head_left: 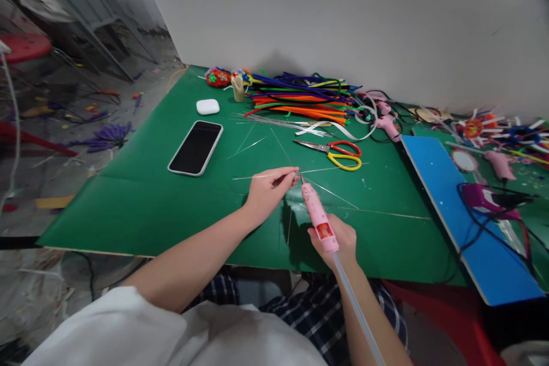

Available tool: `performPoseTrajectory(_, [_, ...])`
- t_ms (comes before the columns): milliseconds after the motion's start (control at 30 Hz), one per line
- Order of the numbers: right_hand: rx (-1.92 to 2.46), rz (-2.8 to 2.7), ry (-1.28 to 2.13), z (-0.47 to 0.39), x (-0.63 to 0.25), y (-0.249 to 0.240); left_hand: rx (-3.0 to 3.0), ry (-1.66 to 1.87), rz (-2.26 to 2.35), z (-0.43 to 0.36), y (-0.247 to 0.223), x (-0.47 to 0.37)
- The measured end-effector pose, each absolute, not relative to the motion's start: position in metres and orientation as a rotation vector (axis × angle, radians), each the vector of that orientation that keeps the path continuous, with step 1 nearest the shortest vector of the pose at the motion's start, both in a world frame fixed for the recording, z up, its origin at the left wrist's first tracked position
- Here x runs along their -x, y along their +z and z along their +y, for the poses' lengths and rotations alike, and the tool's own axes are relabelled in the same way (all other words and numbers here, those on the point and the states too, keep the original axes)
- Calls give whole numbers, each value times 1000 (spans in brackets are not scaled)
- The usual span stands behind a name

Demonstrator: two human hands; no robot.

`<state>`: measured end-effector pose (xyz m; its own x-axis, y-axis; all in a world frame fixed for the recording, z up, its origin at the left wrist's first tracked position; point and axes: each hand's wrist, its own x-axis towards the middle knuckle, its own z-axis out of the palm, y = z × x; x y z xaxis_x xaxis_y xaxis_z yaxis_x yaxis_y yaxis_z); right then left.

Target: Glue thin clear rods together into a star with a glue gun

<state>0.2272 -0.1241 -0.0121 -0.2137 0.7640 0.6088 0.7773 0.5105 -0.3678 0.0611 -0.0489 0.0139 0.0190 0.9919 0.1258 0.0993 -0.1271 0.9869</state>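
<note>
My left hand (pixel 268 191) pinches a bundle of thin metal wires (pixel 274 176) where they cross, just above the green mat (pixel 141 200). Several wire ends fan out from that pinch. My right hand (pixel 338 243) grips a pink hot glue gun (pixel 318 218) with a clear glue stick trailing back from it along my forearm. The gun's nozzle points at the crossing of the wires, right beside my left fingertips.
Red and yellow scissors (pixel 337 154), a black phone (pixel 196 147) and a white earbud case (pixel 208 106) lie on the mat. A pile of coloured pipe cleaners (pixel 300 97) sits at the back by the wall. A blue board (pixel 467 217) and more glue guns (pixel 388 123) lie right.
</note>
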Motion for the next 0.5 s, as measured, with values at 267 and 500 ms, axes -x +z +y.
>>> performPoseTrajectory(267, [1274, -2020, -4, -124, -228, -11, -1473, 1245, 1220, -49, 11, -62])
performPoseTrajectory(500, [1270, -2007, 18, -124, -228, -11, -1513, 1255, 1235, -49, 11, -62])
